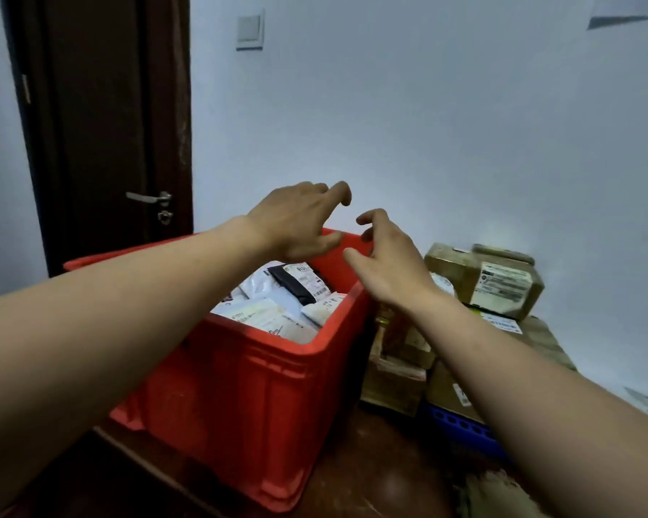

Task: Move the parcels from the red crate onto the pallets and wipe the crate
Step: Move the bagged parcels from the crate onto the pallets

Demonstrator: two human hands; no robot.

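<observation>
A red plastic crate (240, 398) stands on the dark floor, filled with several white and black mailer parcels (277, 300) bearing labels. My left hand (300, 222) hovers over the crate's far rim, fingers spread, holding nothing. My right hand (386, 263) hangs over the crate's right far corner, also spread and empty. To the right of the crate a blue pallet (461, 428) carries stacked brown cardboard boxes (502, 282).
A dark wooden door (105, 125) with a metal handle (148, 198) stands behind the crate at the left. A white wall (427, 125) runs close behind crate and pallet. A scrap of brown packaging (491, 495) lies on the floor at the lower right.
</observation>
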